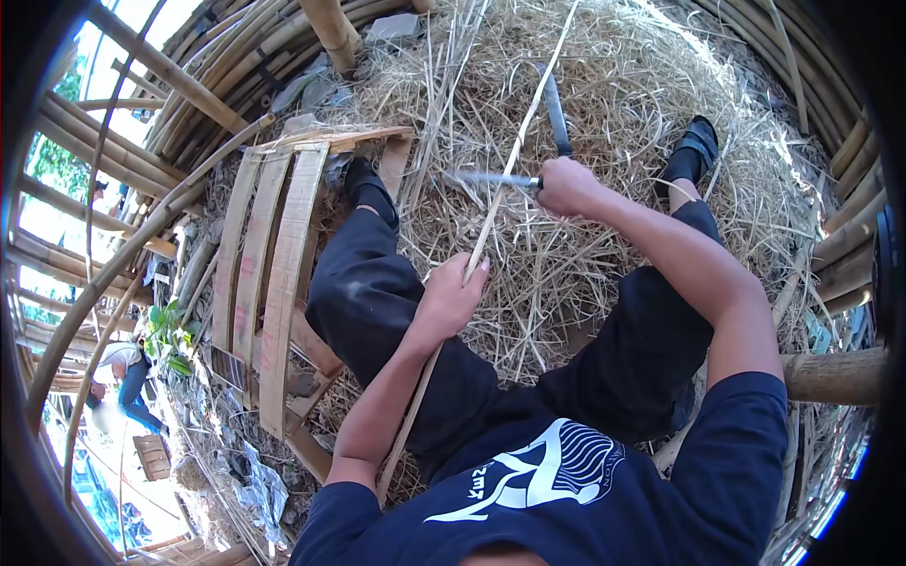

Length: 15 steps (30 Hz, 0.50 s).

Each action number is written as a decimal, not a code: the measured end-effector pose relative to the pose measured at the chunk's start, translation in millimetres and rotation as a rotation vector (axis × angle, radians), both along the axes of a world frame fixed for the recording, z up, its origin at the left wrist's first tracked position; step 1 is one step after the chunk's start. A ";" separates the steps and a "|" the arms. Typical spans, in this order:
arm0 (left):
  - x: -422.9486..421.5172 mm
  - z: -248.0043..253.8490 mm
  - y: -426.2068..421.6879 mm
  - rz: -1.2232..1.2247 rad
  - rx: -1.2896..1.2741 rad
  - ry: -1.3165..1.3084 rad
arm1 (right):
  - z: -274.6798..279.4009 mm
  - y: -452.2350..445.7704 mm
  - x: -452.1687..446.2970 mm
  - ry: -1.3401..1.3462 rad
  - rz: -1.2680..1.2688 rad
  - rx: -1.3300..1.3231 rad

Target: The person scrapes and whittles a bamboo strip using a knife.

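Observation:
My left hand [453, 294] is closed around a long, thin bamboo strip [517, 141], which runs from beside my left arm up past the top of the view. In my right hand [568, 187] is the dark handle of a knife [495, 178]. Its blade points left and crosses the strip above my left hand; whether it touches the strip cannot be made out. Just beyond my right hand, a second blade [555, 115] lies on the shavings, its far end pointing away from me.
Pale shavings [642, 104] cover the ground between my feet. A wooden slatted crate [289, 283] stands by my left leg. Bamboo poles [170, 71] rise at the left, and one thick pole [835, 377] is at my right. A person [127, 373] is at the far left.

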State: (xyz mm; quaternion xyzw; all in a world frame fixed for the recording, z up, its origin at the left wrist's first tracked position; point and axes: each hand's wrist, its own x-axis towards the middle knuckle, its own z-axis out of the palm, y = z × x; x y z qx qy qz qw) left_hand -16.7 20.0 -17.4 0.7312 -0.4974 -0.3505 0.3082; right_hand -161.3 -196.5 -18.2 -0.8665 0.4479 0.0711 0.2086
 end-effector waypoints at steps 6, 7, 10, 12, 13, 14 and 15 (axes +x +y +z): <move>-8.6 6.8 3.9 -0.028 0.085 0.116 | -29.0 -62.1 -8.8 -0.046 -0.174 -0.069; -9.3 6.0 3.9 -0.024 0.079 0.118 | -25.5 -66.3 -7.5 -0.049 -0.177 -0.068; -6.0 8.1 2.4 -0.006 0.111 0.174 | -16.9 -70.9 -3.1 0.017 -0.118 -0.139; -3.1 5.6 2.3 0.003 0.148 0.223 | -14.9 -73.0 -2.3 0.016 -0.099 -0.156; -2.2 -1.5 3.8 -0.016 0.075 0.204 | -14.8 -75.1 -1.7 0.019 -0.077 -0.179; -1.6 -4.7 6.4 -0.037 0.003 0.184 | -21.5 -80.8 -2.0 0.018 -0.050 -0.213; -4.3 -1.2 11.3 -0.040 0.001 0.181 | -32.4 -93.3 -5.3 0.016 -0.053 -0.215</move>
